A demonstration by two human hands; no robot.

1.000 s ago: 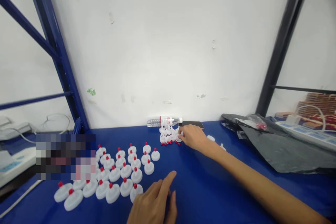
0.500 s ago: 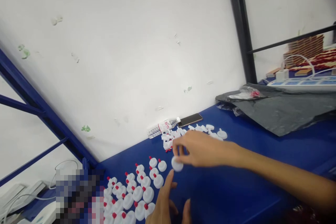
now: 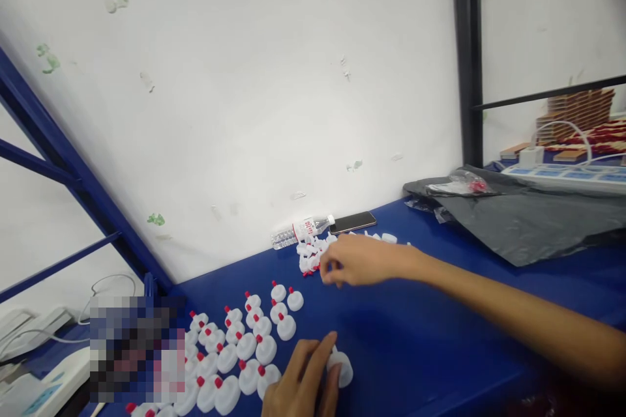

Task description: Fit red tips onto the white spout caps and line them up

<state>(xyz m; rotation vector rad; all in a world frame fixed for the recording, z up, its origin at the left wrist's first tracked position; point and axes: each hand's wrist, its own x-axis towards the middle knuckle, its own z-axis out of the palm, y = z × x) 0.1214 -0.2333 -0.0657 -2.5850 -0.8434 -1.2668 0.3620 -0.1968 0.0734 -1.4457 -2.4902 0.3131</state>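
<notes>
White piece [image 3: 344,370] clamped in our left hand [image 3: 299,383] — likely capping, needing a red cap [image 3: 307,273]; right hand [image 3: 359,260] — grip we can't tell.

A blue table [image 3: 430,339] is holding white red-tipped caps [image 3: 295,301], a water bottle [image 3: 304,230], a phone [image 3: 353,222] and a gray plastic bag [image 3: 533,221].

A round white piece [image 3: 345,371] is held low in the frame, just right of centre, its narrow neck partly covered. Similar white pieces with red caps [image 3: 265,350] are set out in loose rows at the lower left, caps tilted up and leftward. Near the centre, small white parts [image 3: 308,253] are heaped, with red bits [image 3: 307,273] along their near edge.
</notes>
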